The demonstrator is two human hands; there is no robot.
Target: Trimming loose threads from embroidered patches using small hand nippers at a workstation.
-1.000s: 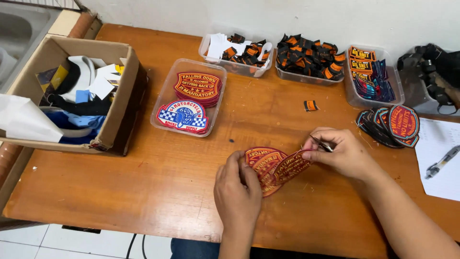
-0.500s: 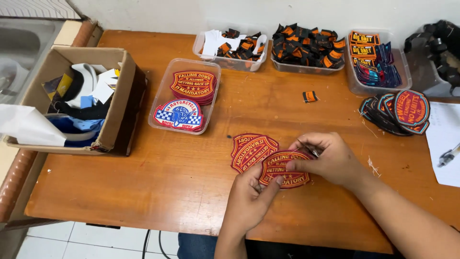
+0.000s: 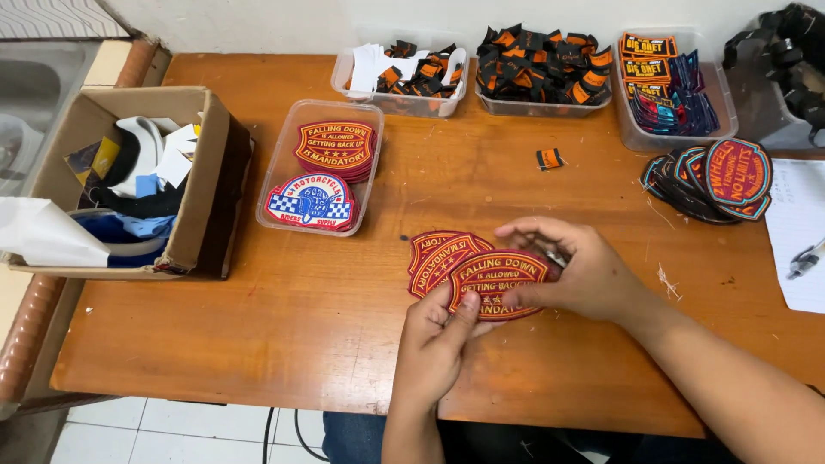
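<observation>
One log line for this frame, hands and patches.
left hand: grips red patches | right hand: grips same patches | over wooden table | patch tray beyond

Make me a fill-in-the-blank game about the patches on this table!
1. Both hands hold red ____.
2. The clear tray holding two patch piles sits right beside the ____ box.
3. The left hand presses the top patch with its ____.
4. The right hand grips the patch from the ____ side.

Missing words: patches; cardboard; thumb; right
</observation>
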